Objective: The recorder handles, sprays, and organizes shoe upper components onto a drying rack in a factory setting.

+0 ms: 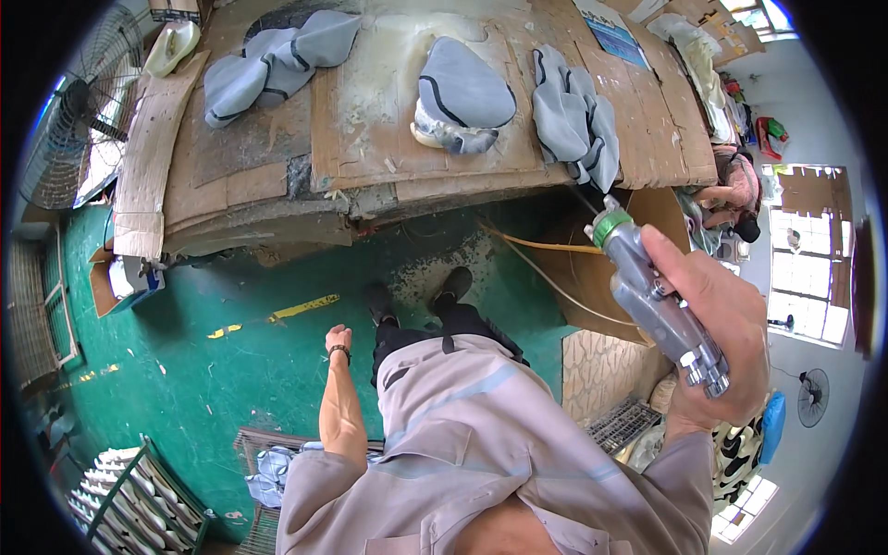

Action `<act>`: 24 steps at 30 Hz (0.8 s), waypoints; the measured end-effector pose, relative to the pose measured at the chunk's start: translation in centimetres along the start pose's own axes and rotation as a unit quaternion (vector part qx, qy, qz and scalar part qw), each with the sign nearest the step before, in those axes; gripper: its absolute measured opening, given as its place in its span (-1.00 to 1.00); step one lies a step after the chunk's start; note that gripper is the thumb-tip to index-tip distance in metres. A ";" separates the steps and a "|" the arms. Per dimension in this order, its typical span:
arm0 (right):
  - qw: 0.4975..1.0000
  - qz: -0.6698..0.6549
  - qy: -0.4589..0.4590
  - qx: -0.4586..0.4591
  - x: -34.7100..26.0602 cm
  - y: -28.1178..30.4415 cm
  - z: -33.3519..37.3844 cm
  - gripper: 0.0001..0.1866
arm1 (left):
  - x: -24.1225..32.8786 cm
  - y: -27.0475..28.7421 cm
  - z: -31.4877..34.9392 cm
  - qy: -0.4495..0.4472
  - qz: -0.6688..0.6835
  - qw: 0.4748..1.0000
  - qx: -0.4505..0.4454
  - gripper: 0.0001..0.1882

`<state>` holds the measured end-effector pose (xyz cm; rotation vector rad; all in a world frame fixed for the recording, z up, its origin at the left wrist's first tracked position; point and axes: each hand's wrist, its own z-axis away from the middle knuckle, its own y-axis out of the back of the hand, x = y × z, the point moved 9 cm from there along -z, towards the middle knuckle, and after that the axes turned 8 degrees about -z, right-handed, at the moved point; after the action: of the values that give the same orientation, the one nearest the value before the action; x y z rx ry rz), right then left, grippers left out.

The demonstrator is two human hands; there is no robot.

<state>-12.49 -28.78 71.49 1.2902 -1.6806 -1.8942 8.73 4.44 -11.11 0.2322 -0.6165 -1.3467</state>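
My right hand [726,314] is raised at the right, wrapped round a metal spray gun [638,277]. The gun has a green ring near its nozzle, which points toward the table's front edge. Low at my side, apart from everything, hangs my left hand [339,337] with its fingers curled in and nothing visible in them. On the cardboard-covered table [370,139], a grey-blue fabric cover with black trim [462,83] lies over a white form [430,129]. Loose grey-blue fabric pieces lie to its left [277,65] and right [575,116].
A large fan [79,120] stands at the far left. Hoses [541,245] run under the table beside a brown cardboard panel [592,287]. A rack of white pieces [139,495] is at lower left. Another person [731,190] bends at the right, beyond the table's end.
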 end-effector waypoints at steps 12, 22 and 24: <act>0.997 0.044 0.032 -0.059 -1.0 -1.3 3.6 -0.34 | 5.6 -0.9 1.1 -0.105 -0.033 0.994 0.017 -0.52; 0.998 -0.034 -0.040 -0.027 8.4 2.2 8.8 -0.26 | 25.6 3.7 6.5 -0.320 0.153 0.929 0.111 -0.66; 0.998 -0.054 -0.031 -0.006 10.5 2.9 9.3 -0.27 | 31.8 6.3 8.9 -0.398 0.165 0.887 0.165 -0.67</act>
<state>-26.34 -31.24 68.90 1.3567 -1.6568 -2.0225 12.22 -22.80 8.26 -0.1746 -1.5129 -0.9616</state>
